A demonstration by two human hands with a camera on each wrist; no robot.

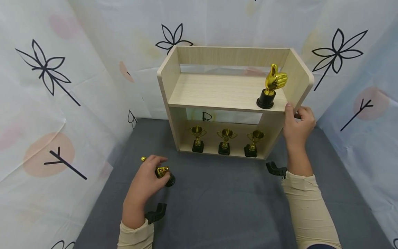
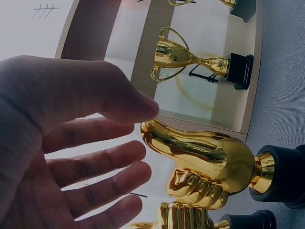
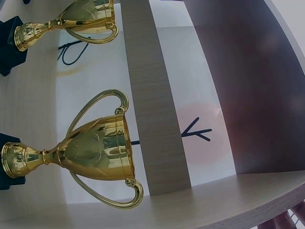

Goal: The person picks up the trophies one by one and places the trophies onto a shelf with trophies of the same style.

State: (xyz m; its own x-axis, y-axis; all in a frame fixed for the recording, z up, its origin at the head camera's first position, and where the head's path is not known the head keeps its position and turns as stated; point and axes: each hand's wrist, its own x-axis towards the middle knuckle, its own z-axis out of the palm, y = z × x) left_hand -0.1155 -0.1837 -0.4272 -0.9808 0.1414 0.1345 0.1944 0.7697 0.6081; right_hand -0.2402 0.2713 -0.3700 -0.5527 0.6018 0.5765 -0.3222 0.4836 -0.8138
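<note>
My left hand [image 1: 146,181] reaches over a gold thumbs-up trophy [image 2: 205,157] with a black round base, standing on the grey cloth. Its thumb tip is right at the tip of the trophy's thumb, and the other fingers are spread, not curled round it. Behind that trophy is a second gold trophy [image 2: 183,217], partly cut off in the left wrist view. My right hand [image 1: 298,128] grips the right side panel of a light wooden shelf [image 1: 214,88], thumb on its front edge. Only fingers [image 3: 281,222] show in the right wrist corner.
Another thumbs-up trophy [image 1: 270,86] stands at the right of the upper board. Along the lower board are a left cup trophy [image 1: 197,138], a middle one [image 1: 225,141] and a right one [image 1: 253,143]. Grey cloth [image 1: 214,207] covers the table; patterned curtains [image 1: 102,86] surround it.
</note>
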